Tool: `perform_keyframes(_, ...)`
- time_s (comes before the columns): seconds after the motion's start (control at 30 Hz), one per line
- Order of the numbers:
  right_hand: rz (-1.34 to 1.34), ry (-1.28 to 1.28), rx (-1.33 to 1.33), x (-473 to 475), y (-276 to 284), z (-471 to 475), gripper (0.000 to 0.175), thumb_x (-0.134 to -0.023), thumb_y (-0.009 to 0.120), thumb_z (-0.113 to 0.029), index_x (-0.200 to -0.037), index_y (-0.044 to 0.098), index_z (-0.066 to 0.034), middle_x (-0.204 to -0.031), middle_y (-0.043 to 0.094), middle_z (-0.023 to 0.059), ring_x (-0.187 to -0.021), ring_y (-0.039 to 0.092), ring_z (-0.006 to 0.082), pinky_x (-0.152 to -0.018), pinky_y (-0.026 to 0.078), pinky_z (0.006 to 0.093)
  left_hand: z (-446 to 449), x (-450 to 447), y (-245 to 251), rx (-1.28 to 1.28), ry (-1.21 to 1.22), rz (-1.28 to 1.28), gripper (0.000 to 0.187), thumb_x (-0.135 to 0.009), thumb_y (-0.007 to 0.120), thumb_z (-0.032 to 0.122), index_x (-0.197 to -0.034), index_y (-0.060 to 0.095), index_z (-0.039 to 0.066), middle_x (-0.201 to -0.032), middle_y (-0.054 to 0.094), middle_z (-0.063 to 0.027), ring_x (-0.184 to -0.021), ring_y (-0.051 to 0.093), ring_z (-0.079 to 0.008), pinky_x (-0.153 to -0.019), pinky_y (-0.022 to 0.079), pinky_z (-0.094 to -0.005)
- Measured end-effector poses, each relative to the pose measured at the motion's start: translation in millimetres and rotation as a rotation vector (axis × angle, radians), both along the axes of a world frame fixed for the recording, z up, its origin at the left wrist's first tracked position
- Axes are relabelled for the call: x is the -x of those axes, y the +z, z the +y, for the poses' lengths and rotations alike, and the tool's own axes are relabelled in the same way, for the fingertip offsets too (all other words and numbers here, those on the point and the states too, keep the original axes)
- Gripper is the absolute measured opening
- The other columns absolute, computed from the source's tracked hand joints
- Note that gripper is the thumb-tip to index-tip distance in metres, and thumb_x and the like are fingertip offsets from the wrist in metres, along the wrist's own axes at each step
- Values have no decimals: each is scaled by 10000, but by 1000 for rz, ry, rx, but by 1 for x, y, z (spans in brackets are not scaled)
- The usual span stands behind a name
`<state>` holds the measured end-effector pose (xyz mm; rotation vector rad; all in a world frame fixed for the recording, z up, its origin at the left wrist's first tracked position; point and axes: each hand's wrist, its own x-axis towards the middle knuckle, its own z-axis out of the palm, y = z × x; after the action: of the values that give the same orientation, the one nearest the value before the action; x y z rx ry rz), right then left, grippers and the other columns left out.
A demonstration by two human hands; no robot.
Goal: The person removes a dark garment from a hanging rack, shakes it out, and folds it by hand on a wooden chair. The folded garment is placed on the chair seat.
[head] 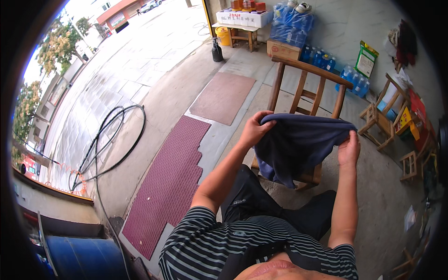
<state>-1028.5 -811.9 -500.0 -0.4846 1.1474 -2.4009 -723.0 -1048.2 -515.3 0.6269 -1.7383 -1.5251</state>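
A dark blue cloth (297,143) hangs stretched between my two hands, its top edge folded over and its lower part drooping in loose folds. My left hand (258,128) grips the upper left corner, thumb on top. At the upper right corner, my right hand (349,148) pinches the edge between thumb and fingers. Right behind and below the cloth stands a wooden chair (313,70); its backrest rises beyond the cloth, while most of its seat is hidden. Whether the cloth touches the seat cannot be told.
Purple floor mats (168,175) lie to the left, with a coiled black hose (143,122) beyond them. Blue bottles (320,59) and a cardboard box (283,49) line the wall ahead. Small wooden chairs (379,119) stand at the right. A blue drum (84,257) is at lower left.
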Motion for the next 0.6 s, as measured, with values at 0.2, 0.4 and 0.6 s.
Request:
perform_keyframes(0.2,19,-75,111,42,76,13,314,-1092,568,-241,-1263,680,-2,-1254,739,121,-1135,707,227,-1050,550,397,-21,-1,22,693,127,-429,439,-848,765,174,-1283,715,135,-1221,728,-108,-1143,703,-352,-977,569,-438)
perform_keyframes(0.4,81,-242,81,67,115,25,397,-1084,594,-318,-1315,671,-4,-1315,721,135,-1189,691,237,-1101,524,402,-45,-1,-18,738,214,-454,336,-895,723,185,-1224,721,120,-1152,734,-125,-1124,692,-362,-946,569,-447)
perform_keyframes(0.6,20,-264,59,103,90,51,418,-1087,586,-318,-1354,652,-3,-1325,713,143,-1215,676,268,-1120,515,424,-51,4,-54,664,312,-312,207,-953,660,150,-1140,697,71,-1062,723,-194,-1032,687,-430,-865,562,-504)
